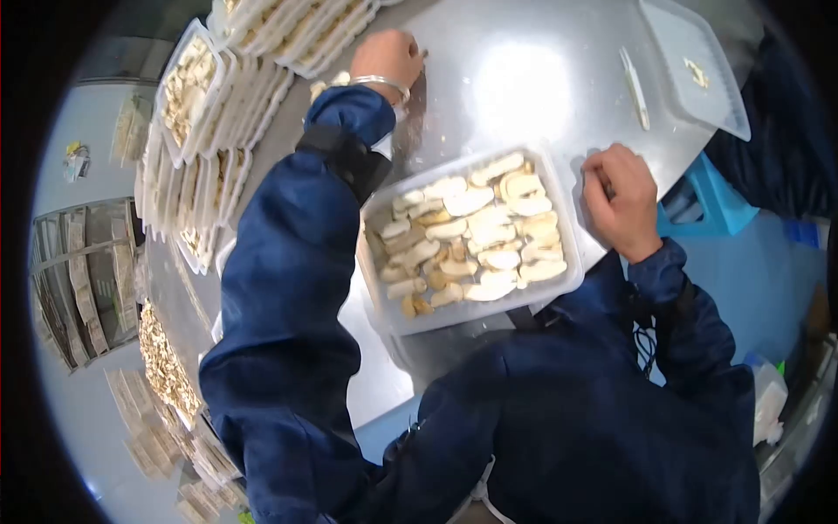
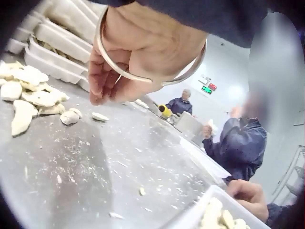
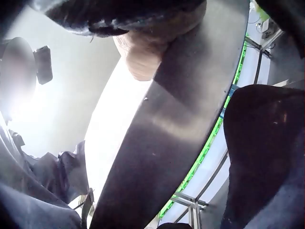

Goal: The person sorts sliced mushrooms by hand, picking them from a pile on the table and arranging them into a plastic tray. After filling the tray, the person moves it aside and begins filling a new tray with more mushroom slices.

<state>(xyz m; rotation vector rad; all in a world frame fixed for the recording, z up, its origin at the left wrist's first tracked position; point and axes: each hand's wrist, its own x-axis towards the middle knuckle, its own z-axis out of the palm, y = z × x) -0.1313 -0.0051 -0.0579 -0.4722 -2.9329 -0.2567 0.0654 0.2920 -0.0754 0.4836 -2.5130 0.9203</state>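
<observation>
A clear plastic tray (image 1: 569,234) filled with rows of pale mushroom slices (image 1: 471,236) sits at the near edge of the metal table. My left hand (image 1: 384,59) reaches past it to the far side, a bangle on the wrist. In the left wrist view its loosely bent fingers (image 2: 96,90) point down close over the tabletop, with nothing visible between them. Beside them lie a loose pile of mushroom slices (image 2: 35,88) and a small pale piece (image 2: 100,116). To the right of the tray, my right hand (image 1: 624,201) rests on the table, fingers loosely curled around nothing.
Stacked trays of mushroom slices (image 1: 188,96) rise at the far left. A slim white tool (image 1: 635,92) lies on the right, near a shallow tray (image 1: 720,100) holding a few scraps. Below the table stands a blue stool (image 1: 716,196). Another person (image 2: 238,143) works across the table.
</observation>
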